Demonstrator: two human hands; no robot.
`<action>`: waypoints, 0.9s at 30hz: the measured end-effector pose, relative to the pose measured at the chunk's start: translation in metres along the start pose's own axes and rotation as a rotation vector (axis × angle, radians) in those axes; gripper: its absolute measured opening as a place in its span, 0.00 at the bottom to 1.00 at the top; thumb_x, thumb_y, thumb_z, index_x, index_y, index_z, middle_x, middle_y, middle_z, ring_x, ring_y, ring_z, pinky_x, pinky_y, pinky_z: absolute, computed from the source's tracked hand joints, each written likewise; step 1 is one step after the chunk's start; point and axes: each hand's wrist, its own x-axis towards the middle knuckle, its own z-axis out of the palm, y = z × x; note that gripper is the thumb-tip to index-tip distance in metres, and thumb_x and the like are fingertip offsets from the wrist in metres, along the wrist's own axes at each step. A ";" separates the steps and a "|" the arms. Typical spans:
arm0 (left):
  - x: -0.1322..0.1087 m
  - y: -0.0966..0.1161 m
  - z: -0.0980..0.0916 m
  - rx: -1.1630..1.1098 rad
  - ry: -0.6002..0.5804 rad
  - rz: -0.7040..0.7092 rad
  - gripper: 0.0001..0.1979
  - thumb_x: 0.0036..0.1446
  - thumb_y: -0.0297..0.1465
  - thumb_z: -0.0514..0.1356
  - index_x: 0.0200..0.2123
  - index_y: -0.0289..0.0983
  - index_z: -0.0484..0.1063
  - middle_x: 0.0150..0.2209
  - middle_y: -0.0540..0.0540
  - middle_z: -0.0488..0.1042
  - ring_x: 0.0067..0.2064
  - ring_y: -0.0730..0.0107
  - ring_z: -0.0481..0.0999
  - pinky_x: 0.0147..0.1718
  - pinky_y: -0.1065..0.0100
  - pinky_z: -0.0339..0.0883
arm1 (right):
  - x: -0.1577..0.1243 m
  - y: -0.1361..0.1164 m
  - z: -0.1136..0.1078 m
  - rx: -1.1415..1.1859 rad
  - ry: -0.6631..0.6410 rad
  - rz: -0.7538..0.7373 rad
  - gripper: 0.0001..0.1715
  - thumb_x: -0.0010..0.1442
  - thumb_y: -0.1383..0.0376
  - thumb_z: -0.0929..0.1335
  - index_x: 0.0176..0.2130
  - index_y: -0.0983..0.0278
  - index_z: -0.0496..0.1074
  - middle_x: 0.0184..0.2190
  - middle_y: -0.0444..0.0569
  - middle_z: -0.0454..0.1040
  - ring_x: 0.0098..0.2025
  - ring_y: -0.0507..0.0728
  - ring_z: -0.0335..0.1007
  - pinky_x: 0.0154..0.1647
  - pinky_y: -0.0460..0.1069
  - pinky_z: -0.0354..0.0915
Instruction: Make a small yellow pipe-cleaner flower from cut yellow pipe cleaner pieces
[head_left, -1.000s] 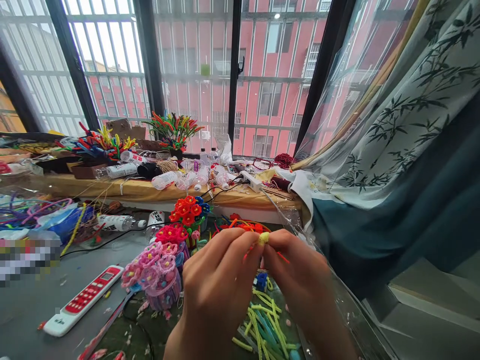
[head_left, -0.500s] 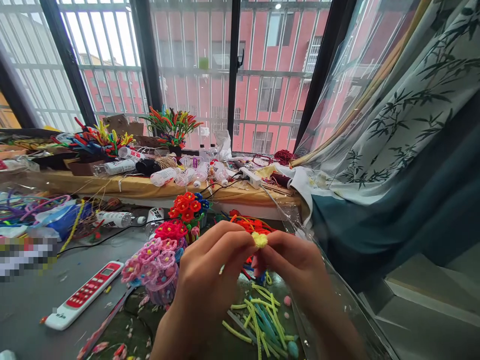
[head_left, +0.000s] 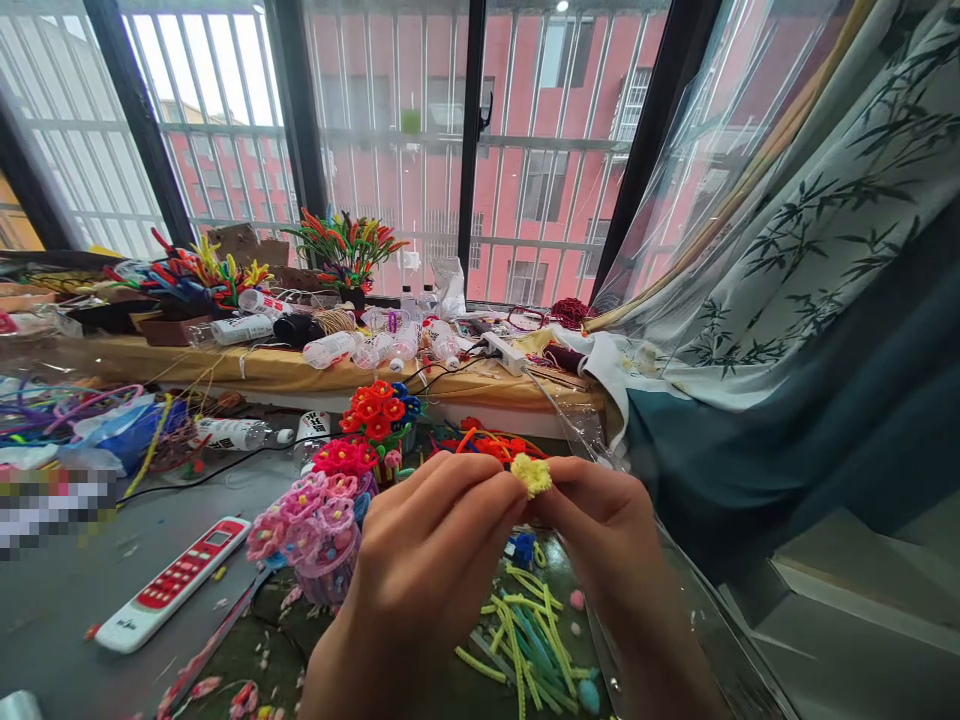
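A small fuzzy yellow piece (head_left: 532,475), bunched like a little flower, is pinched between the fingertips of both hands. My left hand (head_left: 427,550) holds its left side, the fingers pressed together. From the right, my right hand (head_left: 611,530) grips the same piece between thumb and fingers. Below the hands lie loose yellow-green fuzzy stems (head_left: 517,640) and some blue-green ones. Pink and purple fuzzy flowers (head_left: 322,520) stand in a container just left of my left hand, with red flowers (head_left: 373,408) behind them.
A white and red remote (head_left: 174,585) lies on the table at the left. Plastic bottles (head_left: 238,435) and tangled stems are farther back. Beyond, a cloth-covered ledge (head_left: 292,380) bears bottles, a power strip (head_left: 504,354) and colourful stem bunches. A curtain (head_left: 750,450) hangs at the right.
The yellow piece has shifted slightly right and turned, showing more of its ruffled face. Both hands have moved a little with it and still hold it.
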 end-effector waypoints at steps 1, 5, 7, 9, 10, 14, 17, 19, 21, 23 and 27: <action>0.001 0.001 0.000 0.034 -0.014 0.018 0.07 0.57 0.17 0.62 0.37 0.32 0.75 0.34 0.46 0.78 0.33 0.73 0.77 0.35 0.72 0.72 | 0.000 -0.001 0.001 -0.017 0.015 -0.004 0.02 0.55 0.62 0.76 0.33 0.57 0.83 0.30 0.45 0.84 0.30 0.54 0.79 0.35 0.46 0.75; -0.002 0.003 -0.001 0.179 -0.058 0.082 0.07 0.57 0.17 0.62 0.39 0.29 0.76 0.35 0.42 0.79 0.35 0.68 0.76 0.35 0.69 0.72 | -0.001 -0.007 0.005 -0.105 0.075 -0.067 0.05 0.54 0.64 0.77 0.35 0.55 0.84 0.30 0.44 0.84 0.32 0.53 0.79 0.36 0.45 0.74; -0.005 0.003 0.000 0.214 -0.056 0.101 0.08 0.57 0.17 0.62 0.40 0.27 0.76 0.37 0.40 0.79 0.37 0.66 0.76 0.37 0.68 0.72 | -0.002 -0.010 0.007 -0.150 0.091 -0.115 0.07 0.54 0.65 0.77 0.36 0.54 0.84 0.30 0.44 0.84 0.31 0.53 0.78 0.35 0.44 0.73; -0.007 0.003 0.000 0.241 -0.054 0.128 0.08 0.58 0.17 0.61 0.41 0.25 0.76 0.37 0.38 0.79 0.38 0.65 0.76 0.38 0.67 0.72 | -0.003 -0.012 0.007 -0.198 0.098 -0.146 0.07 0.55 0.65 0.76 0.36 0.54 0.84 0.30 0.43 0.84 0.30 0.52 0.77 0.33 0.44 0.72; -0.007 0.003 0.001 0.251 -0.058 0.150 0.07 0.59 0.17 0.60 0.41 0.25 0.76 0.37 0.38 0.79 0.37 0.65 0.76 0.38 0.67 0.72 | -0.003 -0.012 0.007 -0.221 0.097 -0.158 0.08 0.55 0.66 0.76 0.36 0.54 0.84 0.30 0.43 0.83 0.30 0.53 0.77 0.32 0.44 0.71; -0.003 0.003 -0.001 0.270 -0.102 0.233 0.10 0.65 0.19 0.53 0.41 0.24 0.75 0.35 0.38 0.79 0.33 0.65 0.75 0.33 0.66 0.72 | -0.003 -0.011 0.005 -0.284 0.078 -0.192 0.08 0.57 0.65 0.75 0.38 0.55 0.84 0.32 0.44 0.83 0.33 0.55 0.77 0.35 0.47 0.72; 0.001 0.003 -0.003 0.286 -0.132 0.255 0.12 0.66 0.20 0.50 0.41 0.25 0.74 0.35 0.39 0.79 0.32 0.66 0.75 0.33 0.67 0.72 | -0.003 -0.011 0.003 -0.330 0.058 -0.189 0.07 0.59 0.64 0.73 0.39 0.56 0.83 0.33 0.45 0.82 0.32 0.54 0.76 0.35 0.48 0.71; 0.001 0.003 -0.003 0.300 -0.129 0.272 0.13 0.67 0.20 0.49 0.40 0.25 0.74 0.35 0.39 0.79 0.32 0.67 0.75 0.34 0.67 0.72 | -0.004 -0.013 0.002 -0.379 0.041 -0.194 0.07 0.60 0.64 0.73 0.39 0.56 0.83 0.33 0.45 0.82 0.31 0.54 0.75 0.34 0.47 0.71; 0.000 0.001 -0.002 0.312 -0.116 0.286 0.15 0.68 0.20 0.47 0.40 0.27 0.74 0.35 0.40 0.78 0.33 0.67 0.75 0.34 0.68 0.72 | -0.004 -0.015 0.002 -0.431 0.024 -0.217 0.07 0.61 0.64 0.72 0.38 0.57 0.83 0.31 0.45 0.82 0.31 0.54 0.75 0.33 0.47 0.70; -0.001 -0.001 -0.001 0.313 -0.114 0.283 0.18 0.69 0.21 0.44 0.40 0.29 0.74 0.36 0.41 0.78 0.33 0.68 0.75 0.34 0.68 0.72 | -0.005 -0.017 0.003 -0.470 0.018 -0.245 0.07 0.61 0.64 0.72 0.38 0.57 0.83 0.29 0.44 0.81 0.31 0.54 0.75 0.33 0.46 0.69; -0.002 -0.003 -0.002 0.241 -0.151 0.202 0.15 0.69 0.23 0.46 0.41 0.32 0.74 0.34 0.44 0.79 0.31 0.68 0.74 0.30 0.68 0.71 | -0.007 -0.016 0.002 -0.469 0.031 -0.227 0.06 0.61 0.63 0.71 0.38 0.57 0.82 0.31 0.44 0.81 0.32 0.54 0.75 0.35 0.47 0.69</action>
